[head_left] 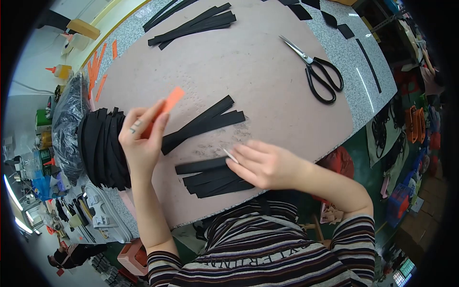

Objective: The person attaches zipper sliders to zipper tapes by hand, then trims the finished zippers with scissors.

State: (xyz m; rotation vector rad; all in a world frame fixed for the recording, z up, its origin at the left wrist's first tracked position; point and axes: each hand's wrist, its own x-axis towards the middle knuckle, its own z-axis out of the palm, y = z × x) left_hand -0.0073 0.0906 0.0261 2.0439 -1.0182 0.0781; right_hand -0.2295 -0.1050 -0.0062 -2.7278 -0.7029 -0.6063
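My left hand (pixel 144 134) is raised over the board, its thumb and fingers closed on a short orange strip (pixel 174 98) that points up and to the right. Between the fingers of my right hand (pixel 260 163) is a thin white pen-like stick (pixel 230 155), its tip toward the upper left. Under that hand lies a fanned bundle of black strips (pixel 210 181), partly covered by it. Two or so crossed black strips (pixel 205 122) lie between my hands. A large roll of black strips (pixel 101 148) stands just left of my left hand.
Black-handled scissors (pixel 315 71) lie at the right of the pinkish board (pixel 267 71). More black strips (pixel 196 25) are at the far side. Several orange strips (pixel 95 67) sit at the left edge, near a plastic-wrapped bundle (pixel 69 124). Another person (pixel 71 256) is in the background.
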